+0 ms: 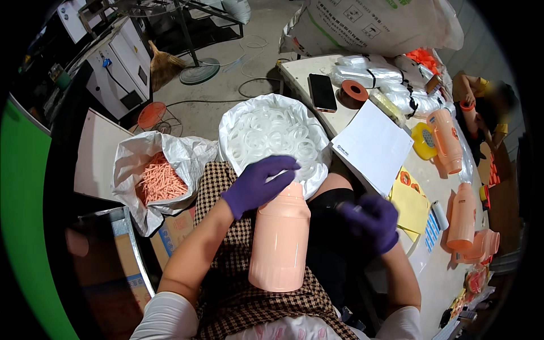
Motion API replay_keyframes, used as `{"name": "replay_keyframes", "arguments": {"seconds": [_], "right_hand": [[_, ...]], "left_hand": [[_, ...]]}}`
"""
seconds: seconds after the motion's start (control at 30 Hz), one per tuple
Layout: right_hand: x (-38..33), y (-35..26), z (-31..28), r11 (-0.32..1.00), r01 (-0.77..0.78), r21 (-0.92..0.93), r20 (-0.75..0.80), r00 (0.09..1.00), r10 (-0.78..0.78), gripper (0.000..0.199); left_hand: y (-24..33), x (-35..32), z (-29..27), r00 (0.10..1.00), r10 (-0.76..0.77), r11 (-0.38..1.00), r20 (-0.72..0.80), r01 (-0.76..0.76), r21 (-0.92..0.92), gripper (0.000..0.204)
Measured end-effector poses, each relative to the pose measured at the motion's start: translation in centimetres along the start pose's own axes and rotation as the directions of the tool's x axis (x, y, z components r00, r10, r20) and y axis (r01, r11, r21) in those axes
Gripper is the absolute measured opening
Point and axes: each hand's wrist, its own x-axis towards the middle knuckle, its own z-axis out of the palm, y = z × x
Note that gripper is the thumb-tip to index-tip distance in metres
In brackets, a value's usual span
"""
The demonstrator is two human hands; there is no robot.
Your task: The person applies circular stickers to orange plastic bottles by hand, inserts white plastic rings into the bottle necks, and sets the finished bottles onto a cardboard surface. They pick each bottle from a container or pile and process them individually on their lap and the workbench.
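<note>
A peach plastic flask body [280, 243] stands over my lap, its narrow neck pointing away from me. My left hand [262, 184], in a purple glove, wraps over the neck and shoulder, hiding part of the top. Off to the right, my right hand [371, 222], gloved the same, is closed and blurred by motion. A small dark tip shows at its fingers, too smeared to name. Just beyond the flask, a white sack [229, 122] holds many clear plastic rings [272, 133].
At left, another white sack [198, 148] contains peach plastic strips [161, 180]. The table [419, 153] at right carries a phone [322, 92], tape roll [352, 94], white paper [374, 144], yellow cards [409, 207] and several peach flasks [462, 218]. Another person [481, 107] sits at far right, holding a peach part.
</note>
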Motion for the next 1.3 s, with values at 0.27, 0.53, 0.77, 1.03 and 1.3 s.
{"name": "replay_keyframes", "arguments": {"seconds": [0.27,0.53,0.77,1.03,1.3], "right_hand": [[2.9,-4.6,4.2,0.95,0.298,-0.094,-0.064,0.95,-0.304,0.058],[3.1,-4.1,5.2,0.942,0.333,-0.052,0.0,0.943,-0.333,0.056],[1.4,-3.4,5.8,0.959,0.28,-0.032,0.118,0.954,-0.275,0.05],[-0.2,5.8,-0.1,0.944,-0.137,-0.301,0.095,0.98,0.173,0.057],[-4.2,12.1,-3.8,0.502,-0.706,-0.5,-0.059,0.606,0.793,0.109]], "left_hand": [[0.5,-7.5,3.0,0.988,-0.11,0.97,-0.112,0.082,-0.227,0.036],[-0.1,-8.7,3.1,0.993,-0.075,0.968,-0.091,0.051,-0.244,0.044],[-0.6,-8.7,3.3,0.993,-0.118,0.993,0.013,0.118,0.005,0.062],[-0.4,-9.6,3.7,0.997,-0.014,0.992,-0.081,0.024,0.121,0.049],[-1.9,-10.7,4.7,0.973,0.04,0.992,-0.227,-0.012,0.126,0.043]]}}
